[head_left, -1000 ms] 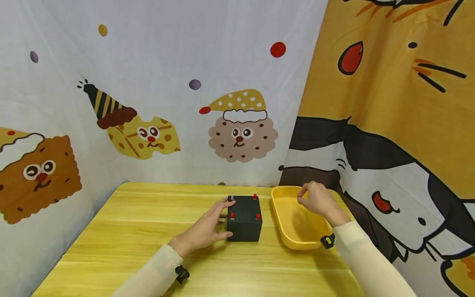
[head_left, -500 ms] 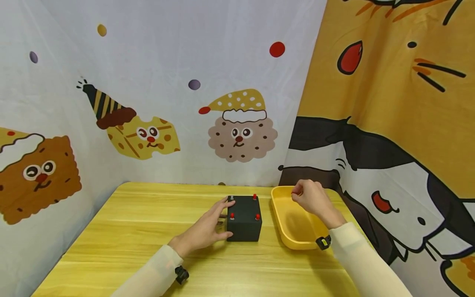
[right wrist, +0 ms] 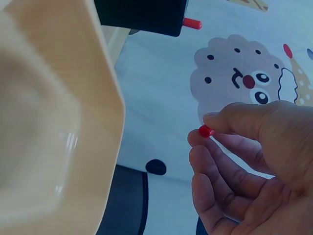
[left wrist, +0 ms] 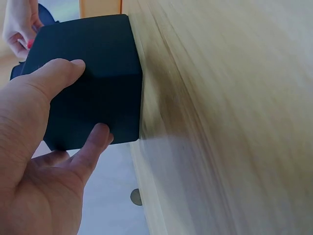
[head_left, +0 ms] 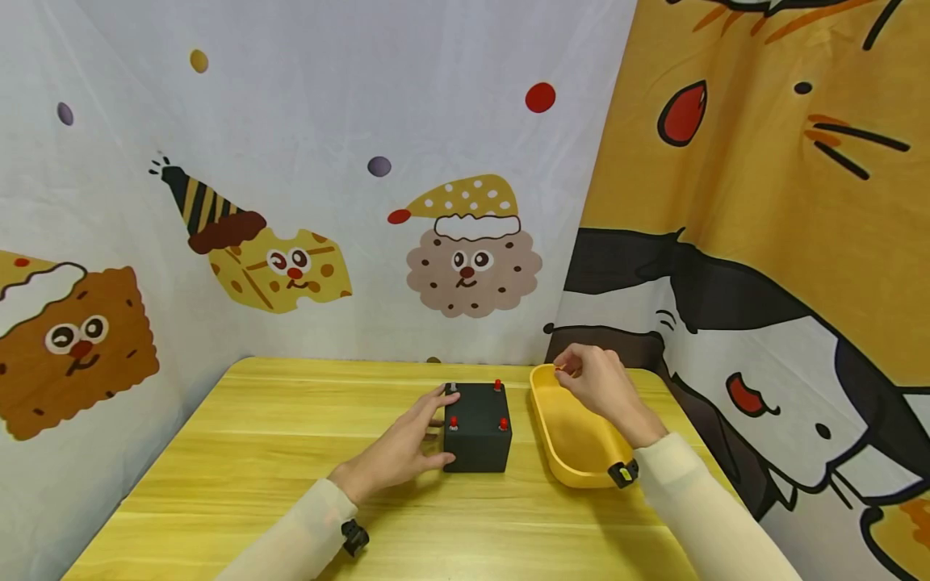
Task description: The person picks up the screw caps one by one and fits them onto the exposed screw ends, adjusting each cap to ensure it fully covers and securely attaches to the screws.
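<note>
A black box [head_left: 476, 448] stands on the table with toggle-like posts at its top corners. Three posts carry red caps, such as the front right cap [head_left: 504, 424]; the rear left one is a bare metal post [head_left: 454, 387]. My left hand [head_left: 395, 449] holds the box by its left side, thumb on the front face, a finger at the top near the bare post. Above the yellow tray's far end, my right hand [head_left: 601, 389] pinches a small red cap [right wrist: 206, 131] between thumb and index finger. The other fingers are loosely curled.
The yellow tray [head_left: 546, 432] stands to the right of the box, with a narrow gap between. Under both lies a wooden table [head_left: 291, 420]. Behind it hangs a white cartoon-printed cloth [head_left: 305, 105]; an orange printed cloth [head_left: 756, 202] closes the right side.
My right hand has moved left across the tray's far end towards the box, with the red cap between its fingers. My left hand and the box have kept their place.
</note>
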`<state>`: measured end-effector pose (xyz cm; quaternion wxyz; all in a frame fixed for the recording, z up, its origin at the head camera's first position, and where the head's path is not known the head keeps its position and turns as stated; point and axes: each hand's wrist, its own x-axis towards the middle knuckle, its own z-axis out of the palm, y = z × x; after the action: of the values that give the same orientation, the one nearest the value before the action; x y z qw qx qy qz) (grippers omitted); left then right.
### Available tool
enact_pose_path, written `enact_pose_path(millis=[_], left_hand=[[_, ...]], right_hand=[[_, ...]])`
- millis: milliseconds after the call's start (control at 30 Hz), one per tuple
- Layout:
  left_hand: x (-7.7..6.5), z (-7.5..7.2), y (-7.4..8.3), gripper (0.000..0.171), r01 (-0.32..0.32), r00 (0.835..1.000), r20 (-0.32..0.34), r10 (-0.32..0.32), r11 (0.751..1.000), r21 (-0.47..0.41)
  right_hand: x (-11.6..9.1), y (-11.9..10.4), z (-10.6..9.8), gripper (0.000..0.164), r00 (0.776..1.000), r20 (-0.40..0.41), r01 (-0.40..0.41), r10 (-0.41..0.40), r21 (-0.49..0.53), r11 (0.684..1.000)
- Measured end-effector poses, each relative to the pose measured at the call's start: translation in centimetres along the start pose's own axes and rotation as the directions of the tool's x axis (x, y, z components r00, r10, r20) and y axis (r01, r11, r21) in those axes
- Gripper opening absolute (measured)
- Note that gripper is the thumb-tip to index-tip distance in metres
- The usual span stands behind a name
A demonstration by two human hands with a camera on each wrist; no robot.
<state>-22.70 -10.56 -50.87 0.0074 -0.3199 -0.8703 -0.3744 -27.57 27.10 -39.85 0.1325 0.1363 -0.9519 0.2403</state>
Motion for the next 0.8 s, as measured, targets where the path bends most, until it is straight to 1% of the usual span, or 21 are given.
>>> enact_pose_path(millis=[167, 367, 500, 600, 800], left_hand=[[0.0, 0.0, 0.0, 0.098, 0.000, 1.000, 0.005, 0.001, 0.999, -0.034], [-0.1, 0.1, -0.1, 0.097, 0.007, 1.000, 0.006, -0.006, 0.997, -0.077], [-0.1, 0.1, 0.0, 0.096, 0.010, 1.000, 0.006, -0.010, 0.996, -0.083], [-0.1, 0.1, 0.1, 0.095, 0.015, 1.000, 0.007, -0.015, 0.996, -0.090], [-0.1, 0.1, 0.3, 0.094, 0.024, 1.000, 0.005, -0.024, 0.995, -0.099]], right_hand=[[0.1, -1.0, 0.2, 0.009, 1.000, 0.013, 0.013, -0.014, 0.019, 1.000], [0.4, -2.1, 0.4, 0.007, 0.999, 0.021, 0.039, -0.040, 0.040, 0.998], [0.4, -2.7, 0.6, 0.003, 0.998, 0.015, 0.053, -0.054, 0.046, 0.998], [0.4, -3.2, 0.7, 0.005, 0.998, 0.010, 0.057, -0.058, 0.054, 0.997], [0.6, -3.9, 0.8, 0.005, 0.996, 0.004, 0.093, -0.093, 0.056, 0.994]])
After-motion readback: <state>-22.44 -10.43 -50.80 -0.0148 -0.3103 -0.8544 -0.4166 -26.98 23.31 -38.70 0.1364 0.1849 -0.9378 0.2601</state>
